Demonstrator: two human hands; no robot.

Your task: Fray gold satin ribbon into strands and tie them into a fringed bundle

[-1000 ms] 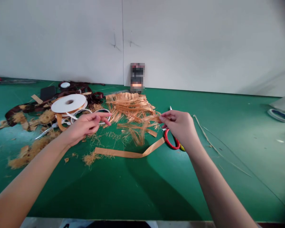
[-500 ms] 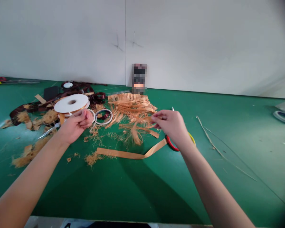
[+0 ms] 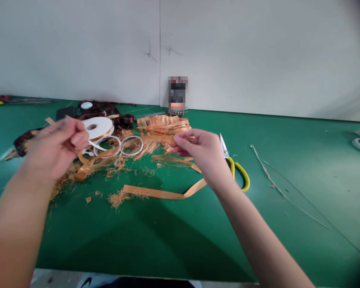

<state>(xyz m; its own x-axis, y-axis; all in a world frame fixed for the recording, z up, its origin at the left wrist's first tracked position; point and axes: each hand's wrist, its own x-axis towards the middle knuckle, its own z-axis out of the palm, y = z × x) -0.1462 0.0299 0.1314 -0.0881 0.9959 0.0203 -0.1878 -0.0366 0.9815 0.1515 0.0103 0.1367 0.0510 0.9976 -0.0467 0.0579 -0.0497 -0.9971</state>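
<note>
My right hand [image 3: 199, 154] is closed in a pinch on one end of an orange ribbon strip, held just above the heap of frayed orange ribbon pieces [image 3: 162, 130]. My left hand [image 3: 55, 148] is raised at the left with its fingers pinched together; it is blurred, and what it holds, if anything, I cannot make out. It hovers in front of the white ribbon spool [image 3: 96, 127]. A long flat orange ribbon [image 3: 162, 193] lies on the green table [image 3: 174, 240] between my arms. Scissors with yellow and red handles [image 3: 235, 166] lie just right of my right hand.
Two clear tape rings [image 3: 120, 145] lie beside the spool. Dark brown ribbon and a black object [image 3: 66, 113] sit further back left. Orange fibre scraps [image 3: 117, 198] litter the left side. Thin stems [image 3: 273, 180] lie at the right; a white wall stands behind.
My left hand rose and drew back left, from the tape rings to in front of the spool. My right hand moved left and up with the ribbon end, uncovering the scissors.
</note>
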